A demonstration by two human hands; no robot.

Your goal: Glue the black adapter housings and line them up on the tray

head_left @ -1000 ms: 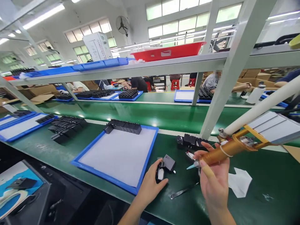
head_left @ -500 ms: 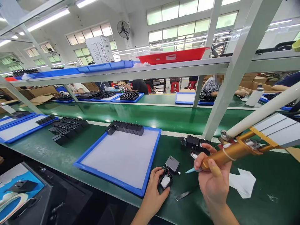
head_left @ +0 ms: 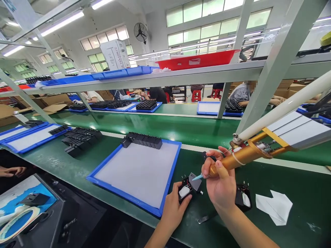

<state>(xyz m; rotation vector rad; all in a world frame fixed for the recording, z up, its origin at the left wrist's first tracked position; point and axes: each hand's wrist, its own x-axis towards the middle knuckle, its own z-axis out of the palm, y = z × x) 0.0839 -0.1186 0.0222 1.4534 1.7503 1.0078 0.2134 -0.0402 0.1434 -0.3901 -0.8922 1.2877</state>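
Note:
My left hand (head_left: 172,206) is closed around a small open black housing (head_left: 181,197) with a white part and thin red wires inside. A dark grey box-shaped part (head_left: 197,184) lies just behind it. In my right hand (head_left: 221,187) is a gold-coloured glue dispensing gun (head_left: 239,157), held by its front end. Its pale blue nozzle (head_left: 198,177) points left, close to the far edge of the housing; I cannot tell whether it touches. Another open black housing (head_left: 243,197) sits to the right of my right wrist.
A blue-rimmed tray (head_left: 96,183) holds a row of black housings (head_left: 144,140) along its back. White paper (head_left: 274,207) lies at right, a small metal tool (head_left: 204,218) near my wrists. A slanted white post (head_left: 281,65) and hose (head_left: 289,106) stand close by. Co-workers sit across the bench.
The gun and my right hand have moved left, bringing the nozzle from beside the housing to near its far edge. The housing to the right of my wrist now shows. The view has shifted slightly.

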